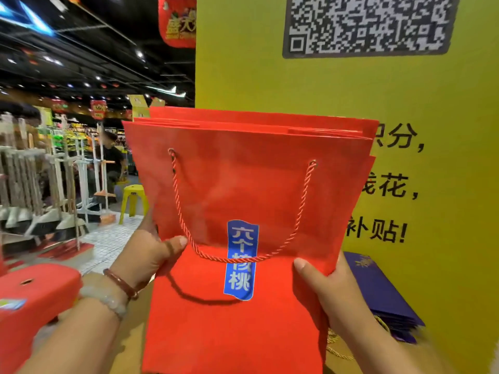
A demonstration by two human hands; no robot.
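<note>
**Item:** stack of red paper bags (243, 184), flattened, held upright in the air between both hands. The open tops were uppermost and slightly fanned apart.

**Grip, left:** the stack's lower left edge was clamped by the left hand (143, 255). The left thumb (176, 242) was laid on the front face, and the other fingers were hidden behind the stack.

**Grip, right:** the lower right edge was clamped in the same way by the right hand (329, 290). The right thumb (307, 269) was pressed on the front, and the fingers were hidden behind.

**Between the thumbs:** a blue label (240, 276) with pale characters was seen on the front bag. A twisted red cord handle (181, 209) hung down the front face, its loop reaching thumb level and crossing the label.

**On the left wrist:** a brown bangle (121, 283) and a pale bead bracelet (108, 299) were worn.

**Just behind the right hand:** a pile of purple bags (383, 292) lay flat.

**Beyond the held stack:** a yellow board (270, 63) was noted, printed with black characters, with a QR code (367, 22) set well above the grip.

**Outward of the left forearm and lower:** a red plastic stool (32, 298) was recorded.

**Farther off beyond the left hand:** a yellow stool (133, 198) stood on tiled floor, and a rack of brooms (40, 184) was seen to its left.
</note>
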